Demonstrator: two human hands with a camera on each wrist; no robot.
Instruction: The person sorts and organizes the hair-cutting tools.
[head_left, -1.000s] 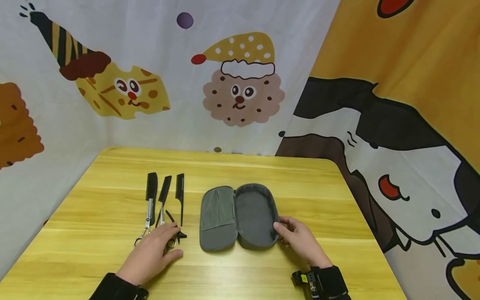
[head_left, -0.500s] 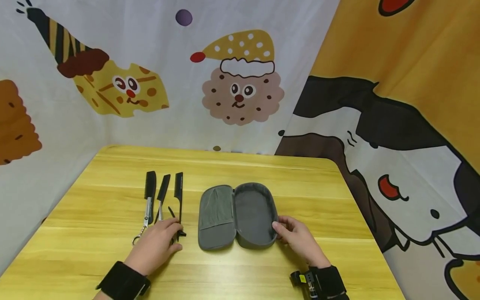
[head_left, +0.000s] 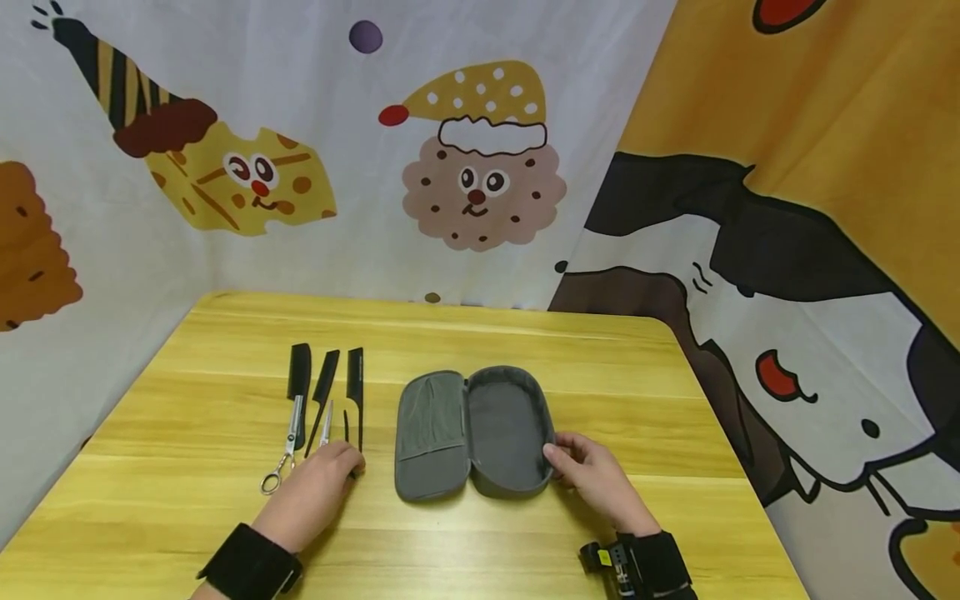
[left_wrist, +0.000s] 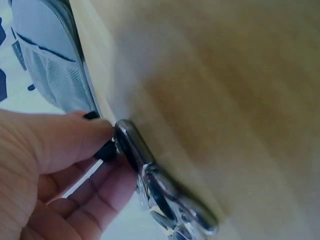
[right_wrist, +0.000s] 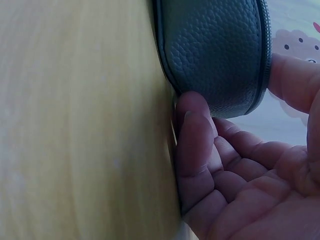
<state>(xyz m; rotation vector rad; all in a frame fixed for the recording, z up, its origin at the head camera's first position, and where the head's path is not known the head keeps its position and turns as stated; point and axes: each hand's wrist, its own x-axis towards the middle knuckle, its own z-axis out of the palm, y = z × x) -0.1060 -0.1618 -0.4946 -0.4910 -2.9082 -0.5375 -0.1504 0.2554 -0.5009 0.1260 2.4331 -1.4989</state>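
My left hand (head_left: 318, 483) is low over the tools and pinches a black hair clip (left_wrist: 106, 150) between thumb and fingers; the clip's thin tip shows beyond the knuckles in the head view. Right beside those fingers lie the metal finger rings of a pair of scissors (left_wrist: 150, 170), whose blades point away. My right hand (head_left: 600, 479) holds the near right side of an open grey zip case (head_left: 551, 425), thumb at the rim and fingers low against the outer wall. The case's lid, with a slip pocket (head_left: 431, 417), lies flat to the left.
Left of the case, a wide black comb (head_left: 300, 371), a slim black comb (head_left: 324, 383) and a tail comb (head_left: 356, 375) lie in a row. Another pair of scissors (head_left: 291, 437) overlaps the wide comb. Printed cloth walls (head_left: 300, 275) border the wooden table (head_left: 637, 375).
My left hand has drawn in its fingers around the hair clip, and the clip has turned more upright. My right hand and the case have stayed in place.
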